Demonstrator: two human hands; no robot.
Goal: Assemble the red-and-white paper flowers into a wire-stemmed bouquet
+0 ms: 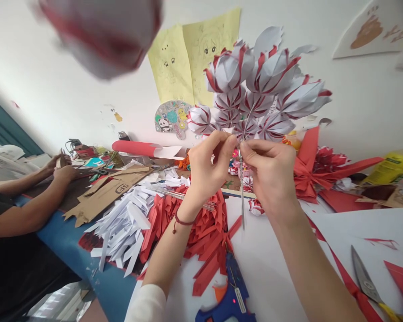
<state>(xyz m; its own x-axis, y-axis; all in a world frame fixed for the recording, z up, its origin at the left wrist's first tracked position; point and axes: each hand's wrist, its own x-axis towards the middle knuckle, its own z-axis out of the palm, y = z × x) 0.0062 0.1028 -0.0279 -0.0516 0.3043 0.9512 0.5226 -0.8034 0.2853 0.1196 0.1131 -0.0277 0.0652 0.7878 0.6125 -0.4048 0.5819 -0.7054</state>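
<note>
A bouquet of white paper flowers with red stripes (272, 71) stands upright in front of me, its heads fanned out above my hands. Thin wire stems (242, 192) run down from it in a bundle between my palms. My left hand (208, 165) pinches the stems from the left, thumb and forefinger closed. From the right, my right hand (272, 167) grips the same stems just below the flower heads. Another white and red paper flower (104, 31), large and blurred, hangs close to the camera at the upper left.
Below lie white paper strips (124, 228), red folded strips (168, 219), and a blue glue gun (237, 286) with its light on. Scissors (364, 273) rest at right, near a yellow bottle (392, 165). At left, a co-worker's hands (62, 167) hold something small above flattened cardboard (104, 192).
</note>
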